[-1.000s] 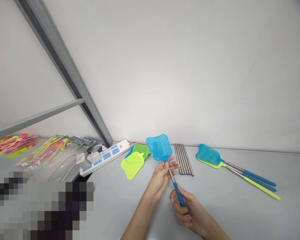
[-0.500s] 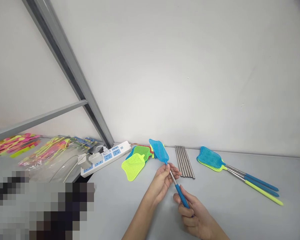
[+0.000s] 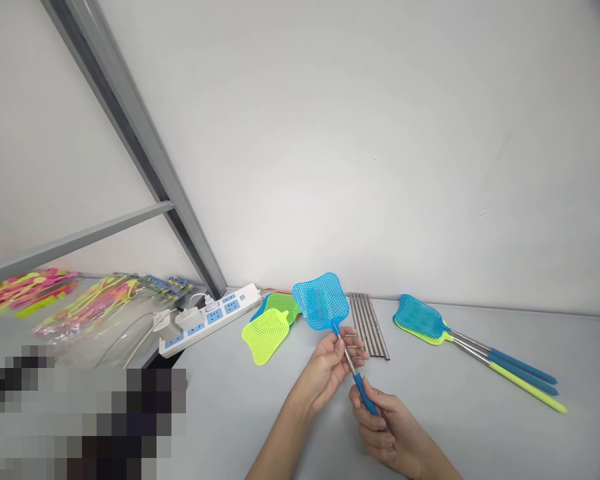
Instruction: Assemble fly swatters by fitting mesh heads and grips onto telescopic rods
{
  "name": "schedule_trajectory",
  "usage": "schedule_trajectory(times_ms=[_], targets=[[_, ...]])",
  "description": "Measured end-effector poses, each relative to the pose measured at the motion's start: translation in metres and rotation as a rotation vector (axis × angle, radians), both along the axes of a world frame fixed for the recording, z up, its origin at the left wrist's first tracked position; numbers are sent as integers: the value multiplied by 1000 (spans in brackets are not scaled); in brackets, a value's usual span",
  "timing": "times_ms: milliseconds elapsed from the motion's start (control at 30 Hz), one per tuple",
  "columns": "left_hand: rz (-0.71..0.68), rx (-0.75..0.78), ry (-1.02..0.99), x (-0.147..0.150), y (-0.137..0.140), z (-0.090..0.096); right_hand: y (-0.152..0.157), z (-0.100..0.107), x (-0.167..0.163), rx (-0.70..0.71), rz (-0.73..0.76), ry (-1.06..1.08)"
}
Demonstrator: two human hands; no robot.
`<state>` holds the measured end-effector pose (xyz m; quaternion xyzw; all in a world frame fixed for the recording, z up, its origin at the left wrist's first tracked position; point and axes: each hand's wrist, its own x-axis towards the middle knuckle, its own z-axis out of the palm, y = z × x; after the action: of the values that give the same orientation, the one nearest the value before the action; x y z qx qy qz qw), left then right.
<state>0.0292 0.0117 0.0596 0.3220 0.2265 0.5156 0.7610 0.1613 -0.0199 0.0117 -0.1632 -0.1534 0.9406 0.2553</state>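
A blue fly swatter (image 3: 321, 301) is held up over the table, its mesh head turned broadly toward me. My left hand (image 3: 329, 367) pinches its metal shaft just below the head, thumb on top and the other fingers loosely curled beneath. Around the blue grip, my right hand (image 3: 387, 427) is closed. Behind the swatter lie loose mesh heads: a yellow-green one (image 3: 266, 336) in front, with a green one (image 3: 283, 305) partly covered. Several metal tubes (image 3: 370, 327) rest side by side just beyond my left fingers.
To the right lie several swatters with shafts, blue (image 3: 420, 316) and yellow (image 3: 527, 385). A white power strip (image 3: 213, 320) with plugs sits at the left, near a grey metal frame (image 3: 153, 153). Bagged colourful items (image 3: 110, 300) lie farther left. A wall (image 3: 405, 147) closes off the back.
The blue swatter has rotated about its shaft, so its head now shows wide rather than edge-on. Both hands keep their hold and have barely shifted.
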Motion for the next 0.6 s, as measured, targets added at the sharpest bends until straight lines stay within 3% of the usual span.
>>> schedule_trajectory(times_ms=[200, 467, 600], targets=[[-101, 65, 45, 1, -6, 4, 3, -14, 9, -2, 57, 93], [-8, 80, 143, 2, 0, -9, 4, 12, 6, 85, -11, -192], [31, 77, 181, 6, 1, -15, 3, 14, 5, 148, -40, -247]])
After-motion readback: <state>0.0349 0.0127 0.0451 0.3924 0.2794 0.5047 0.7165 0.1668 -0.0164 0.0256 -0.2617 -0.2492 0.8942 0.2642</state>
